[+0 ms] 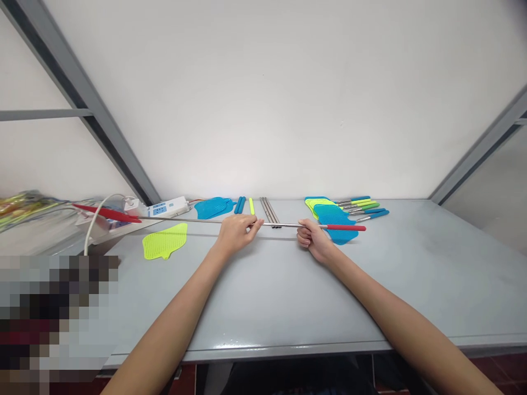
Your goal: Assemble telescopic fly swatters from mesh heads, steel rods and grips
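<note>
A red fly swatter (346,227) with a long extended metal rod lies level across the view, above the table. My left hand (237,233) is closed around the middle of the rod. Closer to the red handle, my right hand (315,238) grips the same rod with curled fingers. The red swatter head, seen edge-on, points to the far left. Behind my hands lie several bare metal rods (269,211), a yellow handle grip (252,206) and blue handle grips (239,205). Blue swatter heads (214,208) rest left of these.
A yellow-green swatter head (165,241) lies at the left. Swatters with blue and yellow heads (335,219) are piled at the back right. A white power strip (168,208) with a plug and cable stands back left, near blurred bundles (24,211). Grey frame posts (102,131) flank the table (288,307).
</note>
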A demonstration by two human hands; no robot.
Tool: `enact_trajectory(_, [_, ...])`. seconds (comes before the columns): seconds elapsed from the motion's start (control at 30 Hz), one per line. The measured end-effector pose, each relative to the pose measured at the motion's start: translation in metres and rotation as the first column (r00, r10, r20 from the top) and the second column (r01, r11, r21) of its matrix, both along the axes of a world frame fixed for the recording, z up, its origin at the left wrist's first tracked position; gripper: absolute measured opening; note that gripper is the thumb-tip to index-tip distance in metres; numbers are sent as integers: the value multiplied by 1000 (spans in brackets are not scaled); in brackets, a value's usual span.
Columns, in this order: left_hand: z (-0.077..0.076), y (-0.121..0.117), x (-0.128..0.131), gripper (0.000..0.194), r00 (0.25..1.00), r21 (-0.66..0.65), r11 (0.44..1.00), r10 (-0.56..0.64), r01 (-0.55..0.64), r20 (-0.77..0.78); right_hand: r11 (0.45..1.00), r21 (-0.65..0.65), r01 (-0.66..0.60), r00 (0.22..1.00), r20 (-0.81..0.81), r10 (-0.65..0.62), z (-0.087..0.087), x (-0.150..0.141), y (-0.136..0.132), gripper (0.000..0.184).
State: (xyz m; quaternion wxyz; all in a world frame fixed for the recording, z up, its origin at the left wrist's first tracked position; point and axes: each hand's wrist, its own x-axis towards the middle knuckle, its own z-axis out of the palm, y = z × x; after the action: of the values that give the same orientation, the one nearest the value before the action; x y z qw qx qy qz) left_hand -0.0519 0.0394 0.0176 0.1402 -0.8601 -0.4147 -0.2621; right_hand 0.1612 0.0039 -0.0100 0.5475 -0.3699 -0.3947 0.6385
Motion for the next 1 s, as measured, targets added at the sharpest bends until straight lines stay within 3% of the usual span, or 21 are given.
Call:
enact_trajectory(0.3, [1, -13, 18, 40, 999, 19, 1000, 12, -13, 41, 1000, -8, -30, 998, -54, 30, 5, -4, -3, 38])
enact_trajectory(0.77, [-6, -19, 23, 42, 995, 53, 998, 39, -44, 97, 998, 35, -52, 994, -92, 55, 2, -20, -12, 49])
enact_trajectory(1.0, [-8, -27, 39, 38, 997, 59, 998, -42, 38, 60, 999, 4, -37, 997, -64, 37, 2, -25, -14, 43])
